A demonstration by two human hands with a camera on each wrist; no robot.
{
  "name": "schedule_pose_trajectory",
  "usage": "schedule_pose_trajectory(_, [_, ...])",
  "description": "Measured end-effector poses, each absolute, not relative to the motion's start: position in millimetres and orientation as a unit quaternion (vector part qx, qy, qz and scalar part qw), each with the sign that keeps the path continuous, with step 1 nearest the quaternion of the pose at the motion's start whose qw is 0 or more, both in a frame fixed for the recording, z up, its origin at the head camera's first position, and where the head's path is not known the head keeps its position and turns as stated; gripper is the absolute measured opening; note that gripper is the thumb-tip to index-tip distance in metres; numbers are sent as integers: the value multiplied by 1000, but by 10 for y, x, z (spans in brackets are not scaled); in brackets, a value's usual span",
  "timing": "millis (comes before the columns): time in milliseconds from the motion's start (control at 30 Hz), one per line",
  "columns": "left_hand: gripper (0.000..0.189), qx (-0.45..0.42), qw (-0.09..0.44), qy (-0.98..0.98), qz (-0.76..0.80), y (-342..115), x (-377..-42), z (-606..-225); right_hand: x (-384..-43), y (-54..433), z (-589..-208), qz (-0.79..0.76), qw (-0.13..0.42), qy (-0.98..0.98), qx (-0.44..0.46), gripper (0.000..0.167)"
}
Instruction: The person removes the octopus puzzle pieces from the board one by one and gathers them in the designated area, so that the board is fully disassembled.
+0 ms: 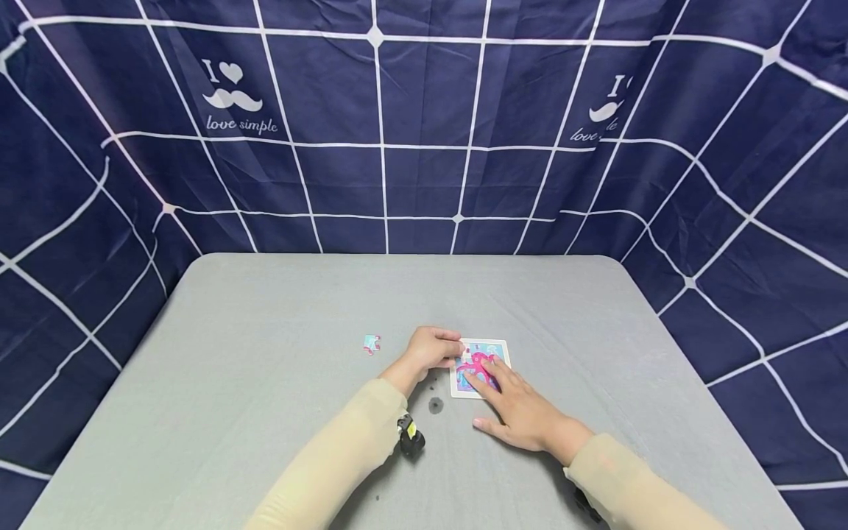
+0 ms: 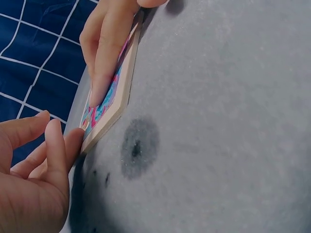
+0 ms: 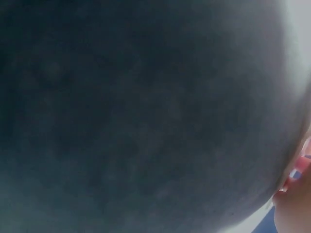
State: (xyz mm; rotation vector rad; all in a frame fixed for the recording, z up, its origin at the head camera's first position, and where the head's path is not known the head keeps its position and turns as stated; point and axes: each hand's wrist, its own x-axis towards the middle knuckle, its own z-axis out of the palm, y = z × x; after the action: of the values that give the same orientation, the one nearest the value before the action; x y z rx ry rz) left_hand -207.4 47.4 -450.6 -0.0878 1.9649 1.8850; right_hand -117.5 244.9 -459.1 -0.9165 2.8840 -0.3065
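A square puzzle board (image 1: 501, 347) with a pale frame lies flat, its picture showing a pink octopus-like figure on blue. My right hand (image 1: 526, 412) reaches over it from the right, fingers extended and fingertips on the picture; its thumb lies just off the near edge. At the board's left edge is my left hand (image 1: 427, 350), fingers loosely bent. In the left wrist view, a fingertip of the left hand (image 2: 36, 179) touches the corner of the wooden frame (image 2: 116, 107), with no piece visible in its fingers. A sliver of the board's picture (image 3: 296, 174) appears in the right wrist view.
A loose jigsaw piece (image 1: 372, 343), light blue and pink, lies left of the left hand. Grey cloth (image 1: 265, 331) covers the table, with a dark round spot (image 1: 435, 405) near the board. Dark blue curtains (image 1: 424, 96) with white lines enclose the back and sides.
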Motion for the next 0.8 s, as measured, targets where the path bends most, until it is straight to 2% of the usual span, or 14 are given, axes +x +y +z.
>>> schedule_pose_trajectory(367, [29,-34,217,694,685,512,-2071,-4492,-1163,2449,-4601,-110,30,943,-314,72])
schedule_pose_trajectory(800, [21,-45,203,704,679,565,-2066,-4463,-1164,2451,-4591,-98,18,943,-318,74])
